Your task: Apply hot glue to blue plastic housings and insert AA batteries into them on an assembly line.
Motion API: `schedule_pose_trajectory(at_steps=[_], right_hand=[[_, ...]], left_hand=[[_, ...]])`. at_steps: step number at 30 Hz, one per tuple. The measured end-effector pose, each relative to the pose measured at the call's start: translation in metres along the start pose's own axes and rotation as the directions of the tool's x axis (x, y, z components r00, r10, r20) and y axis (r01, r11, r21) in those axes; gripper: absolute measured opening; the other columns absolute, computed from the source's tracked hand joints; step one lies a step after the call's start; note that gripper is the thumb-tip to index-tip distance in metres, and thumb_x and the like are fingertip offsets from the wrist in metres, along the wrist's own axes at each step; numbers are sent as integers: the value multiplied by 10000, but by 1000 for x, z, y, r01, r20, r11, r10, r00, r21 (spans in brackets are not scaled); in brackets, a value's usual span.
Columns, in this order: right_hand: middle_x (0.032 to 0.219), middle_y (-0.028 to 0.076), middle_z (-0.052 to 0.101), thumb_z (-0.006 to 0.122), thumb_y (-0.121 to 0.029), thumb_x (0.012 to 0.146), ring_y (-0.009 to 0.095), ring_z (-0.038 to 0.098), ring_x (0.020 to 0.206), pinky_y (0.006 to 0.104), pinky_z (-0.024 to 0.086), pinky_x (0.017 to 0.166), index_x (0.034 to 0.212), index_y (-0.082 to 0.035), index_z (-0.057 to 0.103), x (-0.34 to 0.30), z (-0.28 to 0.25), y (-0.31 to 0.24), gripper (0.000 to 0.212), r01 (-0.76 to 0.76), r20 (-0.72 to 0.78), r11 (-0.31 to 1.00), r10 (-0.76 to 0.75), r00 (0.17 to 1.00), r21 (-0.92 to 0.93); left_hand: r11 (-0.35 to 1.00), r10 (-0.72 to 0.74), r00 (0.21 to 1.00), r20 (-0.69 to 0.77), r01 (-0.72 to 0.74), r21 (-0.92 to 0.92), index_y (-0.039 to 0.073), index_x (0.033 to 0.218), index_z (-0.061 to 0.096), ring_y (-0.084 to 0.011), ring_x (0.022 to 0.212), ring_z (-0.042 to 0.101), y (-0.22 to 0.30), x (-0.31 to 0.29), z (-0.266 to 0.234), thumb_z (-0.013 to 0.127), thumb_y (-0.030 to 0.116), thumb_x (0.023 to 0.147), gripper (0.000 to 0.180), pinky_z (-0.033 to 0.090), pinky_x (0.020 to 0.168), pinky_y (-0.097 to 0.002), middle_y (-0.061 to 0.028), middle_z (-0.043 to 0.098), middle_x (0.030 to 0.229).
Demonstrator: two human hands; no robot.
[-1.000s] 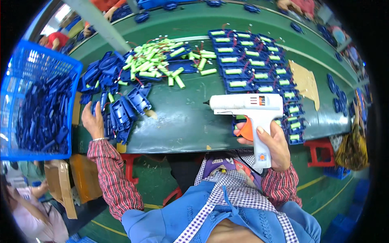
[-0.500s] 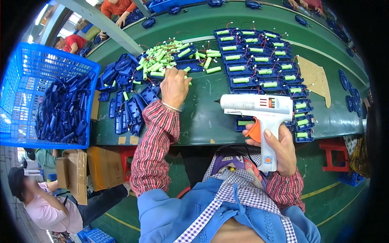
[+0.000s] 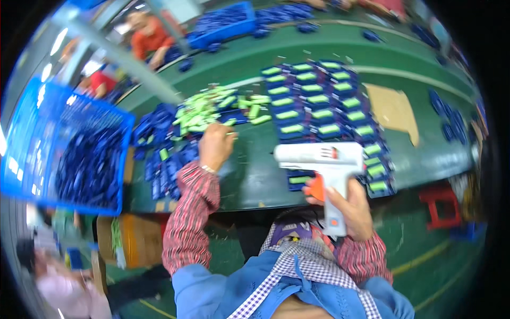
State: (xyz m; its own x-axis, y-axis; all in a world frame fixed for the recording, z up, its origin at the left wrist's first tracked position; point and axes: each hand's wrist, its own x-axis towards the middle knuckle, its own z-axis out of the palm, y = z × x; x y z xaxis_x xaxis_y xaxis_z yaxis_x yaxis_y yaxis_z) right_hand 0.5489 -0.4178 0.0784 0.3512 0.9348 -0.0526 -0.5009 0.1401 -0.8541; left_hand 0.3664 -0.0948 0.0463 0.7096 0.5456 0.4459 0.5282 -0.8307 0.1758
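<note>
A white hot glue gun point(image 3: 319, 153) with an orange trigger is gripped in my right hand point(image 3: 355, 212), its dark nozzle pointing left over the table. My left hand point(image 3: 217, 144) is closed at the near edge of a heap of light-green battery cells point(image 3: 199, 109). What its fingers hold is blurred and mostly hidden. Beyond the glue gun lie rows of dark-blue plastic housings point(image 3: 319, 122), each with a green cell inside. Loose blue housings point(image 3: 167, 173) are piled to the left of my left hand.
A blue crate point(image 3: 125, 159) full of dark-blue parts stands at the left. Brown cardboard point(image 3: 392, 111) lies right of the rows, with round blue parts point(image 3: 448, 118) beyond. Co-workers sit across the table; one person point(image 3: 66, 282) is at lower left. A red stool point(image 3: 442, 207) stands at right.
The whole view has shifted, so the table sits lower and more of the far side shows. My left hand has closed further at the cell heap. The glue gun stays in my right hand.
</note>
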Motion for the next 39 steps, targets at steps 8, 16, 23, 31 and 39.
schedule_pose_trajectory(at_steps=[8, 16, 23, 31, 39], right_hand=[[1236, 246, 582, 519, -161, 1000, 334, 623, 1112, 417, 560, 892, 1369, 64, 380, 4, 4, -11, 454, -3, -85, 994, -6, 996, -113], [1209, 250, 596, 519, -180, 1002, 326, 632, 1089, 401, 559, 891, 1381, 66, 365, 27, 32, -8, 477, -79, -29, 975, 75, 997, -206], [1219, 257, 593, 501, -169, 1006, 333, 635, 1092, 404, 563, 888, 1383, 62, 362, 44, 70, 7, 464, -130, 17, 955, 140, 990, -265], [1238, 276, 573, 501, -168, 1005, 348, 633, 1092, 402, 582, 872, 1379, 65, 348, 34, 78, 5, 466, -104, 40, 957, 119, 992, -270], [1246, 256, 582, 548, -121, 963, 349, 638, 1096, 429, 556, 897, 1362, 67, 390, 33, 74, 13, 469, -71, 172, 969, 114, 978, -237]], left_hand=[[975, -193, 803, -564, 220, -20, 75, 823, 659, -313, 833, 601, -37, -68, -89, 688, 159, 826, 89, 498, 715, -415, -101, 607, 813], [282, -216, 598, -772, 795, 537, 105, 1047, 636, -296, 985, 545, -152, -325, -260, 738, 244, 781, 317, 438, 867, -437, -89, 600, 976], [-126, -744, 344, -573, 770, 625, 161, 940, 731, -275, 1065, 557, -195, -436, -267, 757, 342, 758, 259, 389, 879, -541, -44, 693, 1007], [-241, -671, 450, -589, 619, 747, 159, 818, 725, -247, 944, 604, -212, -422, -260, 603, 331, 876, 219, 374, 826, -482, -30, 694, 926], [333, -3, 658, -753, 711, 619, 140, 943, 684, -310, 893, 611, -171, -329, -347, 470, 68, 921, 227, 502, 774, -408, -109, 642, 946]])
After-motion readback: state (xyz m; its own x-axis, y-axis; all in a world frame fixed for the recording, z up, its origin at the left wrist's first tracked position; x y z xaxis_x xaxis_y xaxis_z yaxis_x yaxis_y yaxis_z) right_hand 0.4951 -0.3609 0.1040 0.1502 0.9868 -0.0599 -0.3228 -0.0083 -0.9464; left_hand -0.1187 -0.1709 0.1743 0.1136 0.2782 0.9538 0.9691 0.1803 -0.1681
